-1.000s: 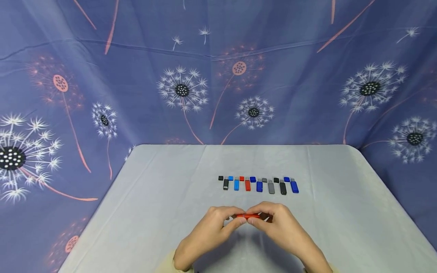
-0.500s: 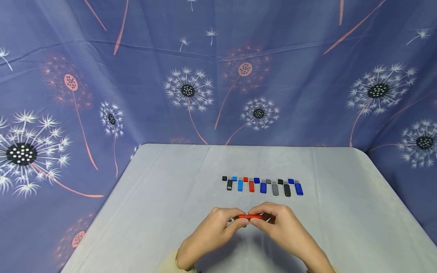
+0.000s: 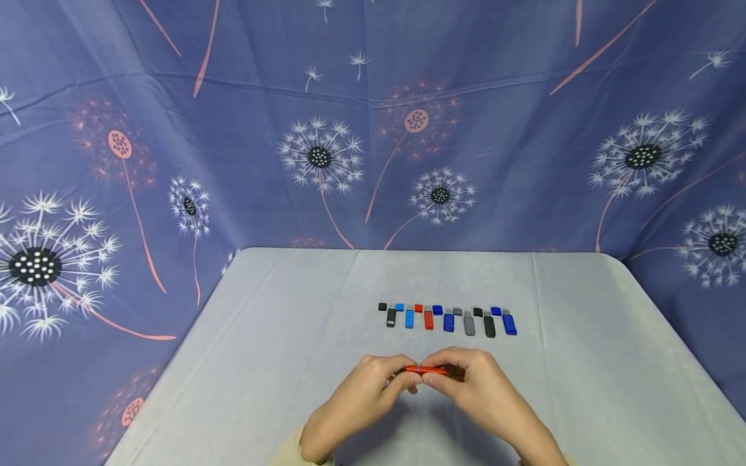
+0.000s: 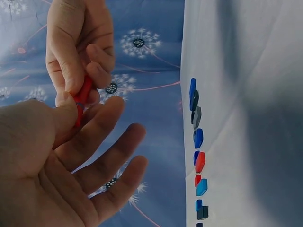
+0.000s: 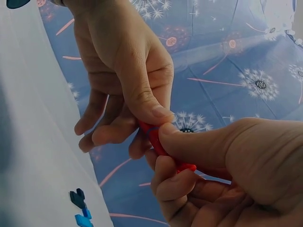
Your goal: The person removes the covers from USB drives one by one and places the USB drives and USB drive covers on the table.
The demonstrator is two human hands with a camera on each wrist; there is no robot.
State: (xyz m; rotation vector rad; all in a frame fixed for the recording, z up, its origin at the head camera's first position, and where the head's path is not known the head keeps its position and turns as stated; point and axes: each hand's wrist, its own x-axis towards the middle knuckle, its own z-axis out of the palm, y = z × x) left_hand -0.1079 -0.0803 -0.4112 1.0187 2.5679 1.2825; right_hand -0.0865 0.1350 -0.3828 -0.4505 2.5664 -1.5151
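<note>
A red USB flash drive (image 3: pixel 432 371) is held level between both hands, low over the near part of the table in the head view. My left hand (image 3: pixel 362 391) pinches its left end between thumb and fingertips, while the other fingers are spread, as the left wrist view shows. My right hand (image 3: pixel 484 391) grips the right end, thumb on top and fingers curled beneath. A thin bluish-grey band crosses the red drive (image 5: pixel 157 143) between the two thumbs in the right wrist view. Fingers cover much of both ends.
Beyond the hands, several uncapped USB sticks lie in a row on the pale tabletop (image 3: pixel 280 323), including a black stick (image 3: pixel 391 317), a red stick (image 3: pixel 429 320) and a grey stick (image 3: pixel 469 325). Loose caps, such as a red cap (image 3: pixel 418 308), lie beside them. A patterned blue cloth (image 3: pixel 373 162) hangs behind.
The head view has turned slightly, moving the table and row a little to the right in the picture. Both hands keep nearly the same hold on the red USB flash drive.
</note>
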